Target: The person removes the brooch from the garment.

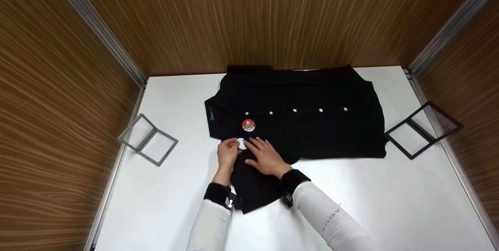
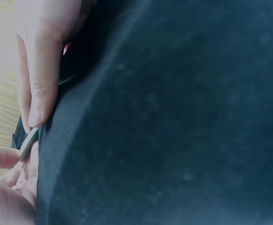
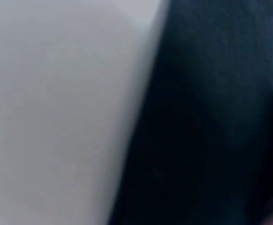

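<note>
A black button-up shirt (image 1: 312,134) lies flat, collar to the left. On its chest sits a red round badge (image 1: 248,125) with a Christmas tree on it. Just below that, my left hand (image 1: 227,155) pinches a small white round badge (image 1: 242,144) at its left edge, over the shirt. My right hand (image 1: 268,159) rests on the cloth with fingers extended, the fingertips at the badge's right side. From the left wrist view, the badge (image 2: 28,143) shows edge-on between both hands. Whether its pin is in the cloth cannot be seen. The right wrist view is mostly blurred cloth.
A grey hinged frame (image 1: 145,146) stands open at the left of the white table (image 1: 175,208). Another dark hinged frame (image 1: 424,132) touches the shirt's hem at the right. Wood-grain panels (image 1: 253,17) wall in the back and both sides.
</note>
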### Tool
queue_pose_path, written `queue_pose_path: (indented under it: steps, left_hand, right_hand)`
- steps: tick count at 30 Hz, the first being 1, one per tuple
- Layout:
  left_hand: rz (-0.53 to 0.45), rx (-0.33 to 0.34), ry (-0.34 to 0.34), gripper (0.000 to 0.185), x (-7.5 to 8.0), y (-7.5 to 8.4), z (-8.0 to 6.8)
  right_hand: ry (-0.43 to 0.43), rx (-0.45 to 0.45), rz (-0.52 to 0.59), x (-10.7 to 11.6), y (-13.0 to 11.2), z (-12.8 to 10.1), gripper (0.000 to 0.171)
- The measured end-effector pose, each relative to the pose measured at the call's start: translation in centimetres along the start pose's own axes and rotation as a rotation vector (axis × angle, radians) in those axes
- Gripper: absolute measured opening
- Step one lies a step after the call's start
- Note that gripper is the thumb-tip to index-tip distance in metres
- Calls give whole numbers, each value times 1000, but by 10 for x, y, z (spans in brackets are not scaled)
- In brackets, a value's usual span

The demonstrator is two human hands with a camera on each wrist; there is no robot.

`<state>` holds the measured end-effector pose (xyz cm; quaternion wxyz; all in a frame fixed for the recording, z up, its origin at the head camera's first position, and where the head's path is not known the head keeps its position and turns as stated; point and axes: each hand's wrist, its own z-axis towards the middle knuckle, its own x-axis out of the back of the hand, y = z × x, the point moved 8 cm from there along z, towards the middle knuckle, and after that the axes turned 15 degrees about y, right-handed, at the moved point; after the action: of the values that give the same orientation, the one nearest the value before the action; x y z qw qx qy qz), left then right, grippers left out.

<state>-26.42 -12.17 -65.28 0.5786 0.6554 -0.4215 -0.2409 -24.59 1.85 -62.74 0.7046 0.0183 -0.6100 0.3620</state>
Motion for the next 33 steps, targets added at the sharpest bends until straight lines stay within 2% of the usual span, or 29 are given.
queue_pose_path:
  steps: [7, 17, 23, 30, 33]
  left_hand:
    - [6, -32, -9, 32, -1, 4, -2]
    - [2, -23, 13, 27, 3, 3, -1]
    - [8, -27, 24, 24, 4, 5, -1]
    - [53, -52, 53, 22, 8, 6, -2]
    - [38, -50, 47, 22, 10, 6, -3]
  right_hand:
    - [-21, -53, -3, 6, 9, 1, 66]
    - [-67, -146, -163, 14, 28, -1, 75]
    - [-120, -159, -193, 13, 32, -1, 77]
    - [-125, -151, -185, 11, 32, -2, 77]
    - [-134, -155, -197, 10, 31, -3, 77]
